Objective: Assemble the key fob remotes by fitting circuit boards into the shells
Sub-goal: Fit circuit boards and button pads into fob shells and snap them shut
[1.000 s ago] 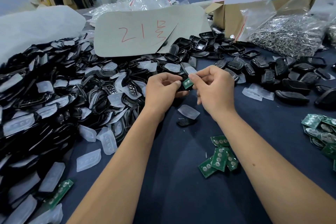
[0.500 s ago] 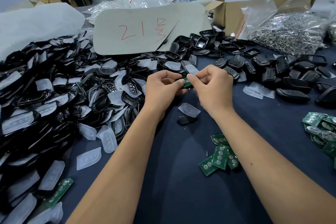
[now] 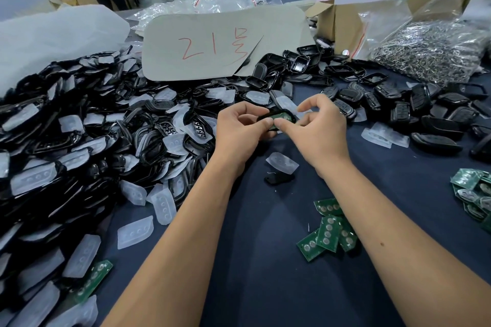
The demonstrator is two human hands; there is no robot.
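Head view: the left hand grips a black shell above the dark blue table cover, fingers curled round its near and left edge, thumb tip on its near rim. A green circuit board lies inside the shell. The right hand touches the same assembly: its thumb tip presses on the board's near edge, just beside the left thumb, while the remaining fingers are curled and raised above the shell, apart from it. Whether the board is fully seated in the shell cannot be told. Directly below the hands, on the cover, lies a translucent button pad, with a small black part touching its near edge. A loose cluster of green circuit boards rests on the cover between the forearms, partly under the right forearm; a second group of boards sits at the right edge. A large heap of black shells and translucent pads fills the left side. Further black shells are spread to the right of the hands. Behind the hands lies a grey card with red handwriting. At the far right stands a clear bag of metal rings, beside a cardboard box.
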